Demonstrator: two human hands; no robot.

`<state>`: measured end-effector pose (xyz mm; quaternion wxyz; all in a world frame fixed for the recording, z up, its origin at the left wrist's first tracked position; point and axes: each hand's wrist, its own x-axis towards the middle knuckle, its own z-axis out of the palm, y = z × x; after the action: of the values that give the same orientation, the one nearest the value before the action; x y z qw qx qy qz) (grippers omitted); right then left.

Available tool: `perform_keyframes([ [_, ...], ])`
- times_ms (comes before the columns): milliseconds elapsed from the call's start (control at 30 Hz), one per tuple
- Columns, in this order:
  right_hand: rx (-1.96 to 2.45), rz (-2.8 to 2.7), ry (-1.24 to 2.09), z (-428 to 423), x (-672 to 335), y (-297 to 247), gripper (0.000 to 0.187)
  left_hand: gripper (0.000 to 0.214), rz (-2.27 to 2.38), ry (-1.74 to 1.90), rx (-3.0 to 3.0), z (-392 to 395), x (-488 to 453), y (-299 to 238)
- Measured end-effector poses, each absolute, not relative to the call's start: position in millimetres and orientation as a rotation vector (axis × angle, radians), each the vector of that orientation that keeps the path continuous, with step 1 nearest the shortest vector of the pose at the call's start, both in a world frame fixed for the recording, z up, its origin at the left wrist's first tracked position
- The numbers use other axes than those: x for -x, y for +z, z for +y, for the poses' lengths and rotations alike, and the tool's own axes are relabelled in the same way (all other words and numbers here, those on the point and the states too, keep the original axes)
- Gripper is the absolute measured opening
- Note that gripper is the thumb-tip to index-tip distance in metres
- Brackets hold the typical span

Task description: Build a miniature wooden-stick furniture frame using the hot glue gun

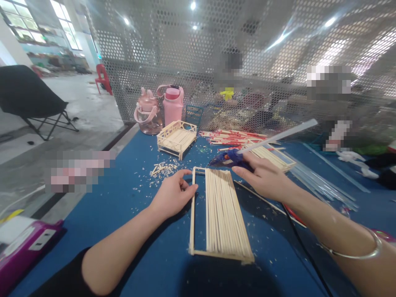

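Observation:
A flat panel of pale wooden sticks [224, 214] lies on the blue table [130, 214] in front of me, with one long stick set apart along its left side. My left hand [173, 194] rests at that left stick near the far end, fingers curled and pinched against it. My right hand [266, 177] grips a blue glue gun [230, 159] whose nozzle points at the panel's far edge. A long clear glue stick [280, 135] juts out of the gun's back.
A finished small stick frame [177, 138] stands further back, beside two pink bottles [161, 109]. Red-tipped sticks [232, 137], another stick panel [272, 156] and clear glue sticks [321, 181] lie to the right. Wood chips [162, 169] litter the cloth. A perforated screen [216, 62] closes the far side.

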<state>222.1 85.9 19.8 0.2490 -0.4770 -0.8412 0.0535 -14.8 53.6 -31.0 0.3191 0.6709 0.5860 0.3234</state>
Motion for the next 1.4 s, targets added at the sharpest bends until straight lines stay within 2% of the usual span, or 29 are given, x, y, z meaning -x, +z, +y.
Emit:
perform_keyframes([
  [133, 1.451, -2.184, -0.093, 91, -236, 18, 0.031, 0.049, 1.547, 0.830, -1.771, 54, 16, -31],
  [267, 1.911, -1.996, -0.286, 108, -267, 19, 0.042, 0.055, 1.512, 0.764, -1.725, 53, 16, -31],
  [367, 2.205, -1.845, -0.276, 122, -288, 18, 0.048, 0.054, 1.480, 0.733, -1.691, 51, 16, -29],
  [467, 2.298, -1.774, -0.229, 134, -298, 13, 0.052, 0.049, 1.481, 0.737, -1.665, 49, 14, -26],
  [600, 2.328, -1.738, -0.193, 146, -299, 9, 0.046, 0.054, 1.456, 0.719, -1.545, 49, 14, -24],
  [800, 2.230, -1.729, -0.113, 148, -292, 26, 0.044, 0.064, 1.384, 0.721, -1.471, 49, 16, -29],
  [967, 1.834, -1.891, 0.060, 109, -263, 27, 0.045, 0.062, 1.314, 0.678, -1.588, 53, 14, -19],
  [1167, 1.440, -1.960, 0.572, 45, -251, -2, 0.032, 0.059, 1.307, 0.552, -1.904, 66, 2, 39],
  [1300, 1.378, -1.822, 0.685, 12, -262, -15, 0.039, 0.049, 1.283, 0.405, -2.349, 63, -17, 82],
  [1400, 1.379, -1.722, 0.741, -6, -267, -23, 0.044, 0.056, 1.224, 0.309, -2.539, 54, -33, 91],
])
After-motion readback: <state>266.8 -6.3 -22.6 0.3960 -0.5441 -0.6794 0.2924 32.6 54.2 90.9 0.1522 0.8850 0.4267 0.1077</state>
